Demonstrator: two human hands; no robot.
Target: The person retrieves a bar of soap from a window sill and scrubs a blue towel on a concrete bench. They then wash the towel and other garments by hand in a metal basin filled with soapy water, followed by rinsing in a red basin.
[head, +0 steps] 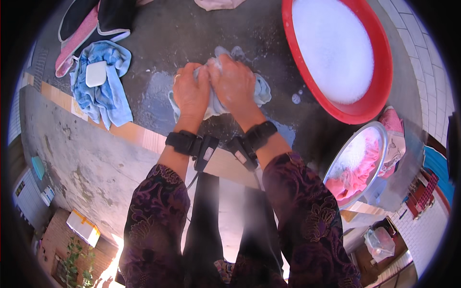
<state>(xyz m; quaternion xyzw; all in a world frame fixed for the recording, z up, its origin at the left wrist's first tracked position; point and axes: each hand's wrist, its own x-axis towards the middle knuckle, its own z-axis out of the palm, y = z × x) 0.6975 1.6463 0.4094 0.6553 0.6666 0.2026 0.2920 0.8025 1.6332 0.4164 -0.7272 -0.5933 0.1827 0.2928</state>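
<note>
A wet light-blue cloth (262, 90) lies bunched on the dark, wet counter (162, 32). My left hand (191, 88) grips its left part, with a ring on one finger. Close beside it, almost touching, my right hand (232, 81) is closed over the cloth, with suds on its knuckles. Both hands hide much of the cloth, and its ends stick out at either side. Some foam (234, 52) sits just beyond the fingers. To the left, a white bar of soap (96, 74) rests on a crumpled blue towel (119, 97).
A red basin (383, 77) full of white suds stands at the upper right. Below it, a metal basin (384, 144) holds pink cloth and foam. Black and pink fabric (115, 18) lies at the upper left. A pink printed cloth (392, 144) is beside the metal basin.
</note>
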